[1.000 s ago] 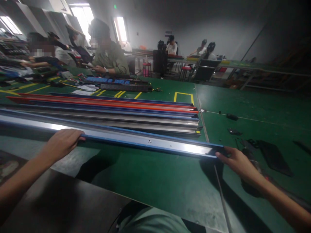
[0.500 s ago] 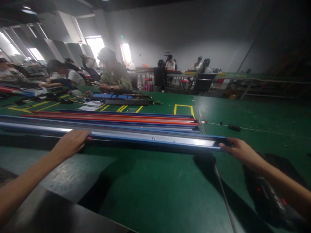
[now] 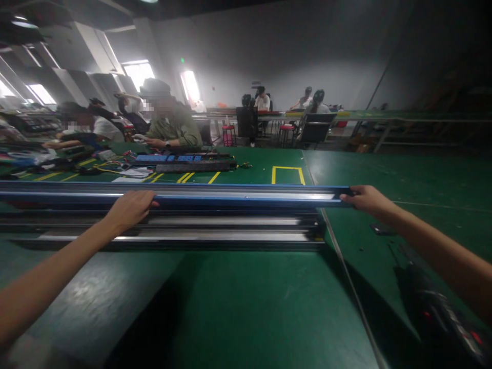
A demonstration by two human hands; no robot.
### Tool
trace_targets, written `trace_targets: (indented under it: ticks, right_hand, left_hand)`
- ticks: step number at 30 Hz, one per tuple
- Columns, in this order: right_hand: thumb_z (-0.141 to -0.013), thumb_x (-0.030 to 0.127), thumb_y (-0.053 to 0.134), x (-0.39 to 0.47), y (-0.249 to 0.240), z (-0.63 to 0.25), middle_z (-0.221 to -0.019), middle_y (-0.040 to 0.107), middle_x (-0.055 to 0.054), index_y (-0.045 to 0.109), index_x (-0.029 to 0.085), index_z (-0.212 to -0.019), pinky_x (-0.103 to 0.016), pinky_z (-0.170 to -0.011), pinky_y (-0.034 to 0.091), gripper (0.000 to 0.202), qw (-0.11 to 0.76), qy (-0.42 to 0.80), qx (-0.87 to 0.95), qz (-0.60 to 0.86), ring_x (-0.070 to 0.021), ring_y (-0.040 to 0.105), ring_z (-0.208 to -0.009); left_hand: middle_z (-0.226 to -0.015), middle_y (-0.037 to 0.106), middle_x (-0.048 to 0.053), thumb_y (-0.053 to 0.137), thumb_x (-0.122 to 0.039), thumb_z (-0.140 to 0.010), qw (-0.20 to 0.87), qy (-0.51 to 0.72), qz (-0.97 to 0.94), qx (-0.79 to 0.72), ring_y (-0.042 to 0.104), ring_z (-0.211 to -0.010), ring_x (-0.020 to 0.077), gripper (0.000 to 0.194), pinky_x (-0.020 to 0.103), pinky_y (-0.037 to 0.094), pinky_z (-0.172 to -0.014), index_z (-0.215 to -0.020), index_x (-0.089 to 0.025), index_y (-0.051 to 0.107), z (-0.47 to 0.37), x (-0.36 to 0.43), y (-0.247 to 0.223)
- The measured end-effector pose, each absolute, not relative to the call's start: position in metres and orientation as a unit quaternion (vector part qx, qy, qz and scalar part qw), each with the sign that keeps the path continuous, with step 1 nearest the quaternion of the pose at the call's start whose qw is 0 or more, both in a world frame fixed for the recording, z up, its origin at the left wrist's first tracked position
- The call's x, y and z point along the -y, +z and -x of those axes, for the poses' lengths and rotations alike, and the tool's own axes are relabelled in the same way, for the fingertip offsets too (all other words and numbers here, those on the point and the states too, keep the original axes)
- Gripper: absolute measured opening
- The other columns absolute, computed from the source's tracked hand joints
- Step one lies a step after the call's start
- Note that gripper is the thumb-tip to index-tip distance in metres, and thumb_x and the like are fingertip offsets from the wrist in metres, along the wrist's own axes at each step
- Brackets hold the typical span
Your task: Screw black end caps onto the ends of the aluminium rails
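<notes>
A long blue metal channel [image 3: 246, 196] with a silvery inner face stretches across the view and runs out past the left edge. My left hand [image 3: 132, 207] is closed over its near edge left of the middle. At the right end, my right hand [image 3: 365, 198] grips the channel with the thumb on the near side. The channel is raised over the table. Below and nearer to me lie dark channels [image 3: 215, 238] with shiny strips, side by side on the green table. The fingertips behind the channel are hidden.
A dark power tool [image 3: 442, 312] with red parts lies at the lower right of the green table [image 3: 246, 307]. Beyond the channel are blue and black parts with wires [image 3: 184, 161] and yellow tape marks [image 3: 286, 168]. A co-worker [image 3: 169, 120] sits across the table.
Both hands have moved the blue channel away from me and up in the view. It now covers the red and blue channels, and the dark channels nearer to me have come into sight.
</notes>
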State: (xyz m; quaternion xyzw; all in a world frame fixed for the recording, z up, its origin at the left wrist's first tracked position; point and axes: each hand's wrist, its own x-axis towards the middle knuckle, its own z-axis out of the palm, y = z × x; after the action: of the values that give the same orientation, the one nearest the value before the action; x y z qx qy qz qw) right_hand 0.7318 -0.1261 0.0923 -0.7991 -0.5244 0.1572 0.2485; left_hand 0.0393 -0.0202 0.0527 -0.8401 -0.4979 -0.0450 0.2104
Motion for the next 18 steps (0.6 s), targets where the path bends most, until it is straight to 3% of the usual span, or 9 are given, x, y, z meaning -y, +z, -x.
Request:
trace_targets:
  ticks: [4, 12, 18]
  right_hand:
    - [-0.092, 0.025, 0.066, 0.093, 0.092, -0.737, -0.061, 0.057, -0.001, 0.072, 0.011, -0.085, -0.026, -0.053, 0.038, 0.016, 0.249, 0.172, 0.510, 0.805, -0.0138, 0.049, -0.055]
    - [-0.099, 0.026, 0.068, 0.029, 0.096, -0.739, -0.067, 0.059, -0.001, 0.069, 0.009, -0.088, -0.024, -0.053, 0.041, 0.020, 0.229, 0.159, 0.487, 0.828, -0.0102, 0.050, -0.055]
    - [-0.102, 0.034, 0.068, -0.004, 0.087, -0.735, -0.094, 0.069, -0.003, 0.068, 0.011, -0.106, -0.025, -0.064, 0.057, 0.023, 0.216, 0.174, 0.480, 0.832, -0.0115, 0.065, -0.072]
  left_hand:
    - [-0.099, 0.072, 0.021, 0.042, -0.020, -0.097, 0.238, 0.012, 0.833, 0.499, 0.069, -0.099, 0.0381, 0.015, 0.045, 0.049, -0.086, -0.096, -0.016, 0.057, -0.052, -0.008, 0.059]
    - [-0.106, 0.073, 0.022, 0.050, -0.021, -0.098, 0.245, 0.064, 0.822, 0.510, 0.069, -0.104, 0.0347, 0.011, 0.041, 0.048, -0.089, -0.103, -0.014, 0.056, -0.065, -0.059, 0.062]
    - [-0.115, 0.072, 0.023, 0.049, -0.016, -0.095, 0.240, 0.077, 0.815, 0.522, 0.069, -0.109, 0.0340, 0.015, 0.041, 0.049, -0.090, -0.109, -0.012, 0.055, -0.068, -0.081, 0.059]
